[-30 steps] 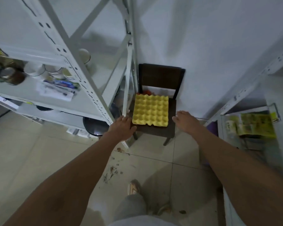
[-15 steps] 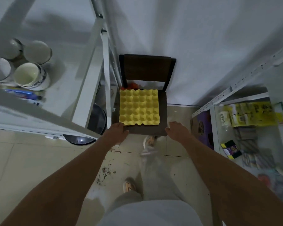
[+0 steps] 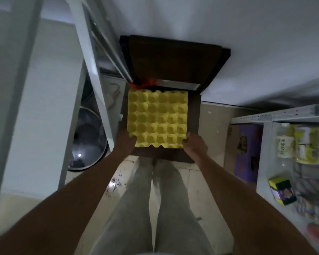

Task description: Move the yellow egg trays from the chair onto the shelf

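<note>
Shelving (image 3: 92, 57) of pale metal stands left of the chair (image 3: 173, 59), which is the landmark; more racking (image 3: 284, 116) stands right of it. Trays (image 3: 157, 118), yellow, lie on the chair's seat, nearer its left edge, with something orange (image 3: 145, 83) just behind them under the chair's back.

Both hands are at the near corners of the trays and well apart from each other. The left hand (image 3: 126, 139) wraps the near-left corner, thumb on top. The right hand (image 3: 194, 142) touches the near-right corner, fingers curled at the edge; whether it has closed on the stack I cannot tell.

To lift well, I judge both sets of fingers should slide fully under the bottom tray, then raise the stack level so it does not flex or shed a layer, and clear the shelving's post left of the chair on the swing across.

How many trays are stacked cannot be made out from above; only 1 top face shows. The fingers under the edges are hidden, and the free shelf space is blurred.
</note>
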A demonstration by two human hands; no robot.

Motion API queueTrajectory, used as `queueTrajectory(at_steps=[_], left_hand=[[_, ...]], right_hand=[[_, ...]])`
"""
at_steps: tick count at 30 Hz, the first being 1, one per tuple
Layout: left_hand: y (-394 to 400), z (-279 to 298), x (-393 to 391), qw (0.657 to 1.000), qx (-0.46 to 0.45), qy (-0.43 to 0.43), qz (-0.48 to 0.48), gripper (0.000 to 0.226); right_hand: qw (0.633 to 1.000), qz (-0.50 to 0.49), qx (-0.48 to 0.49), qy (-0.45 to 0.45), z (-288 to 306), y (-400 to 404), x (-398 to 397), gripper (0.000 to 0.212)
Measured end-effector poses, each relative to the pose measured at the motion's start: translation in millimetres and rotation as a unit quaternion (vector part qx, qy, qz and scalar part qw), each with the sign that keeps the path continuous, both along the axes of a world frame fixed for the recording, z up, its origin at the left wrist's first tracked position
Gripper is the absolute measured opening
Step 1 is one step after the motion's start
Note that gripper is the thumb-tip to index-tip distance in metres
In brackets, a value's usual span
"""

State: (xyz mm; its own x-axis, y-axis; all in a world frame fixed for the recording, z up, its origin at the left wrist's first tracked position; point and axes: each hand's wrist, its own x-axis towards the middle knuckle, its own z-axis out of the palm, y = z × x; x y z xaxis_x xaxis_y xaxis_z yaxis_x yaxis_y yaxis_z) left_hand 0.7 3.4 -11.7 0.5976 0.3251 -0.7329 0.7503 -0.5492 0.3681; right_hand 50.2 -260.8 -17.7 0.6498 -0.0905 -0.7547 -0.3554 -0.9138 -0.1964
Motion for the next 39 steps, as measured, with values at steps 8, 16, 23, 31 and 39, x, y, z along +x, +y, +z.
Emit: queueTrajectory(at_steps=[8,16,23,31,39], left_hand=[[20,-94,9,0.986,0.087,0.068,0.126,0.042],[27,-113,10,0.983,0.132,-0.004,0.125,0.022],[27,-116,21,0.981,0.185,0.017,0.052,0.026],[30,-105,35,0.976,0.203,0.066,0.049,0.032],[23,-82,39,0.976,0.206,0.039,0.054,0.033]], right_hand=[[0.991,-0.116,-0.035,-0.062,-90,-4,20,0.033],[0.985,-0.067,-0.069,-0.144,-119,-1,19,0.017],[0.978,-0.03,-0.112,-0.171,-115,2,19,0.011],[0.978,0.013,-0.106,-0.177,-105,-3,22,0.013],[0.975,0.025,-0.071,-0.211,-87,-8,17,0.007]])
